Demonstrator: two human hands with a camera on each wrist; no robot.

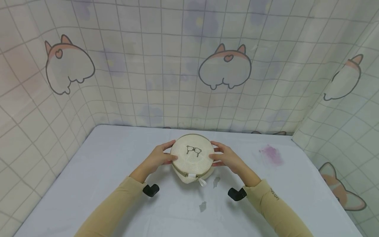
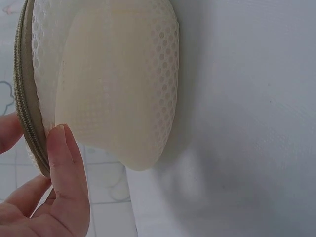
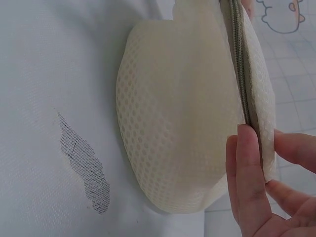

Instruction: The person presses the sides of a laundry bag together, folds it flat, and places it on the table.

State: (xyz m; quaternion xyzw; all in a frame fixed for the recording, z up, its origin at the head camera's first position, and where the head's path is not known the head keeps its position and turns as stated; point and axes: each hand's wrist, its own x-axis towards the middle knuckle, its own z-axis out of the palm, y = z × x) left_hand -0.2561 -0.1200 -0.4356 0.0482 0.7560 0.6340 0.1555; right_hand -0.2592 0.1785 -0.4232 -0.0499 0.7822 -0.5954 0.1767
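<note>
Mesh pouch (image 1: 192, 161), one, printed spectacles motif (image 1: 193, 150); left hand (image 1: 157, 158) and right hand (image 1: 231, 159) pinching opposite sides (sleeve (image 1: 279, 214) lettering (image 1: 274, 194) too small to read).

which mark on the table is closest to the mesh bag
The upper grey patch in the head view, by the mesh bag; the lower grey patch lies nearer the person, the pink stain well off right.

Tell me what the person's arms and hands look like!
The left sleeve and right sleeve are long and tan. The right one has small dark lettering. A small, bent black piece sits by each wrist. The left hand and right hand wear no gloves.
</note>
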